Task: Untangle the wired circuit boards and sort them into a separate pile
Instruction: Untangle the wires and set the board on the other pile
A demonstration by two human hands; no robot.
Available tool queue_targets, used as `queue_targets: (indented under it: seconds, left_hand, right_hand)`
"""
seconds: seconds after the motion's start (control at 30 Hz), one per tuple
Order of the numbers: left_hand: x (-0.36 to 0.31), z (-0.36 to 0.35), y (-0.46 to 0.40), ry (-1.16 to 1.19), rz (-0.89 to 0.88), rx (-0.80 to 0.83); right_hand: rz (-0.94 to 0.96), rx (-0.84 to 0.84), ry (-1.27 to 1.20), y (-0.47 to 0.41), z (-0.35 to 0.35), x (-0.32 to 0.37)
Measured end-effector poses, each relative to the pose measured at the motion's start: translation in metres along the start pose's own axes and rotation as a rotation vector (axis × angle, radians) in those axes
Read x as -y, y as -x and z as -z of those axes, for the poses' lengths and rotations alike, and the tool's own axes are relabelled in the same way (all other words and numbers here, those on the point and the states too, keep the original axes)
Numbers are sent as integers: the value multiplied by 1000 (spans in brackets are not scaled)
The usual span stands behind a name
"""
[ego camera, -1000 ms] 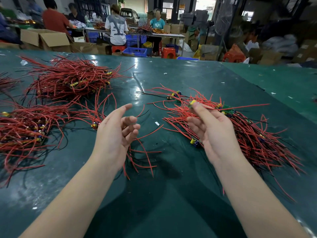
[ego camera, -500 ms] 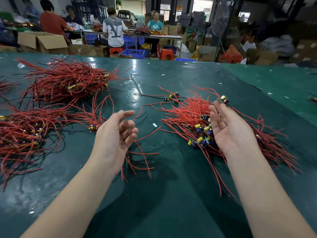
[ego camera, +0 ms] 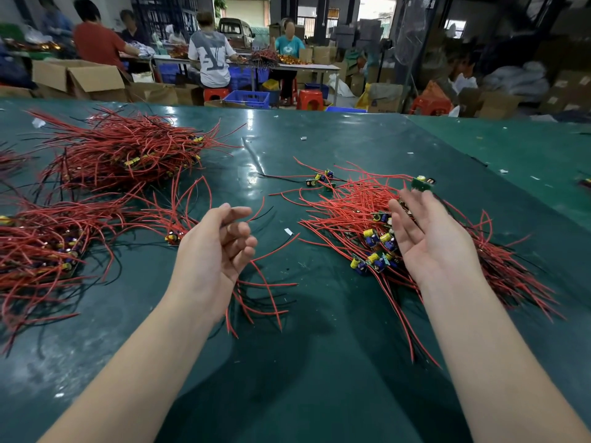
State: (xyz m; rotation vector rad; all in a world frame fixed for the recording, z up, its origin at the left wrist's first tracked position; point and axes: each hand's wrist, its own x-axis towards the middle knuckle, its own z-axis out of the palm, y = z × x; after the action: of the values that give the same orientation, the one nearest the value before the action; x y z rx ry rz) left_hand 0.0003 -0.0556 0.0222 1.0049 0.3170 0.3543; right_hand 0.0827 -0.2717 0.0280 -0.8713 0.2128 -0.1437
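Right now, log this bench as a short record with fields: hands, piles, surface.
left hand: fingers loosely curled, holding nothing
right hand: palm up, fingers straight, over the right pile
right pile: red-wired boards, capacitors showing
far-left pile: dense red wires
near-left pile: red and black wires
surface: green table
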Motion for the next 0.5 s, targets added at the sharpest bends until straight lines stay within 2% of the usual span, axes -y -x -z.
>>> queue_targets:
  seconds: [0.1,0.2,0.33,0.5]
  left_hand:
    - [-1,1,-1,20,1,-16]
    - [-1,3,-2,42,12,-26]
    - [-1,3,-3,57,18,-15]
    - [-1,3,-3,60,12,-16]
  right_hand:
    - [-4,-42,46,1,0,2]
    - [-13,-34,-45,3,-2,5]
    - [-4,69,-127,8,-5,7]
    - [15,202,-85,9,-8,10]
